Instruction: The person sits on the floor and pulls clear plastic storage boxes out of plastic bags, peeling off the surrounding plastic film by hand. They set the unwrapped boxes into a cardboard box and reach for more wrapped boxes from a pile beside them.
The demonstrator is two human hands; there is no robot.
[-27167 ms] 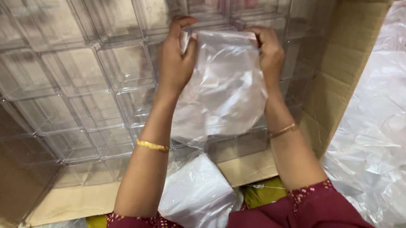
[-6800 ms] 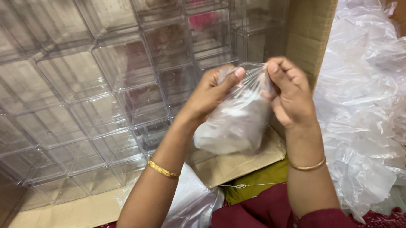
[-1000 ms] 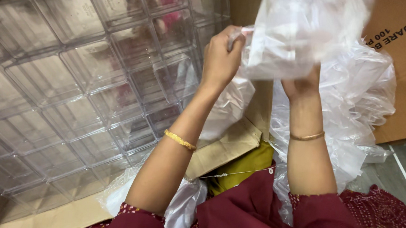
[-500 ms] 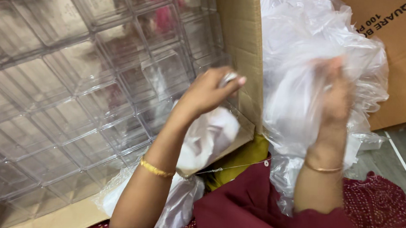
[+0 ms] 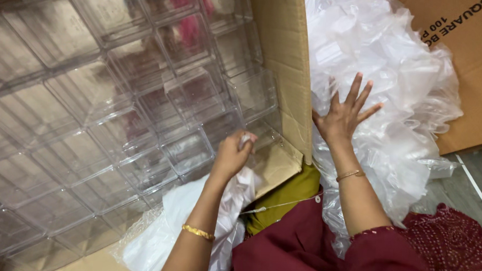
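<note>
Crumpled clear plastic bags (image 5: pixel 398 78) are lying heaped under the spread-fingered right hand (image 5: pixel 343 116); the left hand (image 5: pixel 233 154) is pinching thin white plastic wrap (image 5: pixel 193 215) beside clear square plastic boxes (image 5: pixel 116 107).

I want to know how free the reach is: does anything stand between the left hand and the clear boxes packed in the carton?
Nothing visible does. The left hand is already inside the carton, right at the nearest clear boxes. The carton's wall separates it only from the right hand, spread open on the heap of plastic bags.
</note>
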